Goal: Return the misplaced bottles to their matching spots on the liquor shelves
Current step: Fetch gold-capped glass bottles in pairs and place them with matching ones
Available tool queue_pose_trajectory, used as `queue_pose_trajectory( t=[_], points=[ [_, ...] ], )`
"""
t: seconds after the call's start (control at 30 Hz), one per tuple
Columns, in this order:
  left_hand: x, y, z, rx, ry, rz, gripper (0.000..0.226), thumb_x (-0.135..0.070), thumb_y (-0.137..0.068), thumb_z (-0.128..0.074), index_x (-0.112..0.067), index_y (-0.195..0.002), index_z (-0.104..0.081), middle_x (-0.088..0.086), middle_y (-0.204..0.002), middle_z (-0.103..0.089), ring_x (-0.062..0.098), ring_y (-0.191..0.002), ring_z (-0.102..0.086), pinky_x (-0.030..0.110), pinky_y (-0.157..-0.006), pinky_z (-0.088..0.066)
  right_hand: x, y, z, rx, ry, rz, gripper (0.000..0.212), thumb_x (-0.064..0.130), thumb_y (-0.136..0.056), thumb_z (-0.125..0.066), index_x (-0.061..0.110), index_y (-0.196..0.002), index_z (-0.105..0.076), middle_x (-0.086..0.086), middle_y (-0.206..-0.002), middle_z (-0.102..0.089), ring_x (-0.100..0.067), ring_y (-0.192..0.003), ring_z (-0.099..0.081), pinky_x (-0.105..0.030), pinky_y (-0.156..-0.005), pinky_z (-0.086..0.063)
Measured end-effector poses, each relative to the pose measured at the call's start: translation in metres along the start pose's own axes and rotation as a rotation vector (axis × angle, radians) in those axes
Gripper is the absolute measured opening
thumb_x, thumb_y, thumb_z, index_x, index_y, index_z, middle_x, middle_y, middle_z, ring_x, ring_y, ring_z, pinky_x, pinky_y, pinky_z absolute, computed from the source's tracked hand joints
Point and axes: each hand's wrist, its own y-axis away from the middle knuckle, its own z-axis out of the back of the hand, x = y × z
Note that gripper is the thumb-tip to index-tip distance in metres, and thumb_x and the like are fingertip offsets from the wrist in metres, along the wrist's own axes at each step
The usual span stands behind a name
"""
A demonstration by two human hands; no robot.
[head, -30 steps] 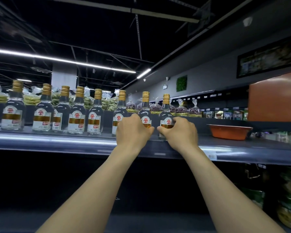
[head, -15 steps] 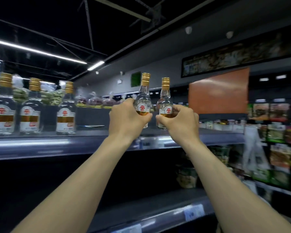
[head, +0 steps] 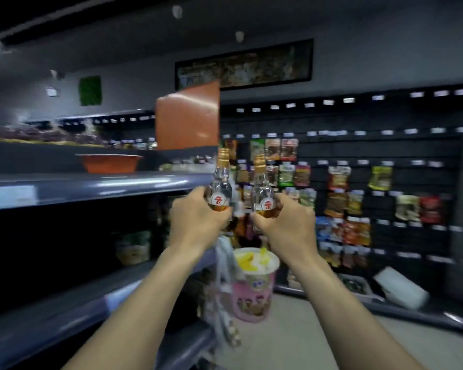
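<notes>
I hold two small clear bottles with gold caps and red-and-white labels upright in front of me, clear of the shelf. My left hand point(head: 195, 222) grips the left bottle point(head: 221, 186) around its lower body. My right hand point(head: 286, 228) grips the right bottle point(head: 262, 190) the same way. Both bottles are side by side, a little apart, past the right end of the top shelf point(head: 91, 186). The lower halves of the bottles are hidden by my fingers.
An orange bowl point(head: 108, 162) sits on the top shelf. An orange panel point(head: 187, 116) stands behind it. A dark rack of hanging snack packets point(head: 340, 193) fills the right. A pink tub point(head: 251, 287) stands at the shelf end below my hands.
Both hands lifted the two bottles off the top shelf and carried them right. My view has swung right, so the row of matching bottles is out of sight.
</notes>
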Motion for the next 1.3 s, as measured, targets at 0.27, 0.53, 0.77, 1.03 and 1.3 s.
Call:
queue_pose_trajectory(
  t=[0.27, 0.53, 0.77, 1.03, 1.3],
  points=[
    [-0.069, 0.125, -0.175, 0.235, 0.211, 0.131, 0.035, -0.044, -0.064, -0.088, -0.024, -0.088, -0.070, -0.010, -0.076, -0.072, 0.014, -0.076, -0.069, 0.031, -0.068, -0.055, -0.188, 0.064, 0.093, 0.011, 0.059, -0.334, 0.031, 0.040, -0.070, -0.087, 0.023, -0.092, -0.071, 0.009, -0.080, -0.074, -0.011, -0.073, -0.069, -0.035, -0.068, -0.059],
    [-0.122, 0.228, -0.316, 0.532, 0.326, 0.186, 0.029, -0.034, -0.060, -0.089, -0.030, -0.077, -0.065, -0.023, -0.056, -0.059, -0.017, -0.061, -0.057, 0.003, -0.049, -0.037, -0.329, 0.122, 0.160, -0.032, 0.177, -0.604, 0.021, 0.035, -0.073, -0.081, 0.027, -0.077, -0.062, 0.010, -0.071, -0.070, -0.013, -0.068, -0.065, -0.034, -0.066, -0.055],
    [-0.162, 0.292, -0.445, 0.747, 0.430, 0.136, 0.025, -0.031, -0.069, -0.088, -0.030, -0.083, -0.068, -0.019, -0.065, -0.068, -0.012, -0.071, -0.063, 0.002, -0.054, -0.042, -0.452, 0.149, 0.195, -0.025, 0.250, -0.724, 0.020, 0.031, -0.077, -0.085, 0.027, -0.082, -0.066, 0.010, -0.072, -0.069, -0.006, -0.068, -0.068, -0.034, -0.066, -0.061],
    [-0.218, 0.338, -0.627, 0.969, 0.457, 0.189, 0.026, -0.038, -0.070, -0.089, -0.037, -0.077, -0.064, -0.024, -0.067, -0.066, -0.014, -0.074, -0.062, 0.005, -0.051, -0.046, -0.620, 0.136, 0.234, 0.029, 0.406, -0.850, 0.021, 0.031, -0.077, -0.086, 0.026, -0.079, -0.065, 0.011, -0.068, -0.068, -0.004, -0.064, -0.064, -0.023, -0.060, -0.054],
    [-0.286, 0.363, -0.771, 1.134, 0.413, 0.151, 0.038, -0.044, -0.067, -0.088, -0.032, -0.096, -0.067, -0.019, -0.081, -0.069, -0.004, -0.072, -0.064, 0.011, -0.059, -0.052, -0.746, 0.120, 0.293, -0.052, 0.454, -1.043, 0.023, 0.033, -0.075, -0.086, 0.027, -0.088, -0.068, 0.012, -0.076, -0.070, -0.004, -0.069, -0.065, -0.015, -0.058, -0.046]
  ],
)
